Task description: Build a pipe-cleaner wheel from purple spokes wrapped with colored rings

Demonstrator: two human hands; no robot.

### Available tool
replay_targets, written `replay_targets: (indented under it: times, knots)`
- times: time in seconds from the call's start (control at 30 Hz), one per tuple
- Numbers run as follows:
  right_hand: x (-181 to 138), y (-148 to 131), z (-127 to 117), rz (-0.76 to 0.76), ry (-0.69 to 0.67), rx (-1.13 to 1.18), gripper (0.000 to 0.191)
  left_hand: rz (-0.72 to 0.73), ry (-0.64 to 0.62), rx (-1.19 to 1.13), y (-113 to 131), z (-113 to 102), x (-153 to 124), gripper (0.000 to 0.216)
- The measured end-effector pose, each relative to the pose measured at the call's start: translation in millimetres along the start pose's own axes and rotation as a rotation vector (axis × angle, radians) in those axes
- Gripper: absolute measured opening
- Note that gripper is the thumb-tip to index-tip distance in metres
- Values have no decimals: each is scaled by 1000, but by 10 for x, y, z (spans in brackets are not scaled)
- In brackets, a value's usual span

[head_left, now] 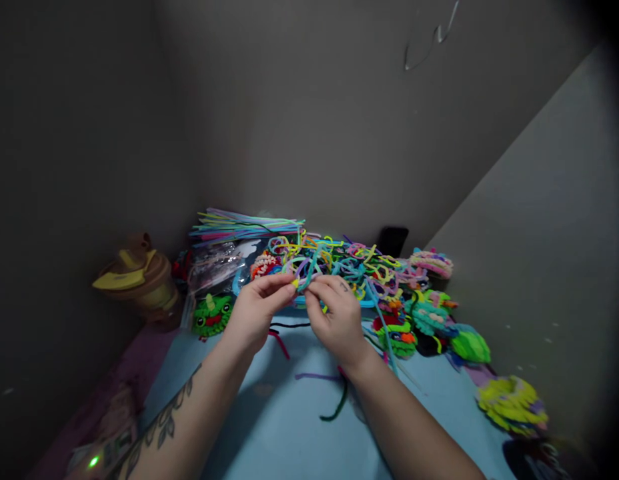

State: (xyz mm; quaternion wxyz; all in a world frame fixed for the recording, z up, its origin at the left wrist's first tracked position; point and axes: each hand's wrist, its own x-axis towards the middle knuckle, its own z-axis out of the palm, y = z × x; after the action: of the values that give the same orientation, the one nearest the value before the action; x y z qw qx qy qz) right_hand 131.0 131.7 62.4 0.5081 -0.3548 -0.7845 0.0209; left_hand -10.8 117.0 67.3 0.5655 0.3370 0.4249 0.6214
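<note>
My left hand (254, 310) and my right hand (337, 317) meet above a light blue surface (269, 427), fingers pinched together on a teal pipe cleaner (309, 270) that loops up between them. A long blue strand (384, 333) trails down past my right wrist. Just behind the hands lies a tangled heap of coloured pipe cleaners (354, 263).
A bundle of straight pipe cleaners (244, 225) lies at the back left over a plastic bag (214, 267). Fuzzy figures stand around: a green one (212, 315) at left, several at right (429, 313), a yellow one (512, 402). Loose strands (334, 400) lie near my wrists. Walls close in.
</note>
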Motion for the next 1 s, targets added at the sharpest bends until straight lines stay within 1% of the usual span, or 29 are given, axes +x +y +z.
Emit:
replay_targets:
  times: [0.23,0.33,0.47,0.6,0.7,0.77,0.87,1.0]
  knots:
    - [43,-70,6,157,6,152,10,103,1,71,-16,-9,5,23]
    - [60,-62,11,182,-9,224,9,130,14,104,-40,-16,16,23]
    - [69,-58,14,210,-38,238,5,174,34,162,-58,-19,24,22]
    - [59,-64,28,295,12,255,9,207,17,232,-44,11,-8,20]
    - [49,-70,38,347,34,266,11,254,39,283,-35,34,-36,16]
    - [42,-79,43,350,64,257,10,272,74,285,-41,40,-44,15]
    - [30,-111,52,308,96,250,11,303,108,297,-68,34,-40,15]
    - [15,-185,39,209,24,337,12,371,134,394,-100,-9,-10,13]
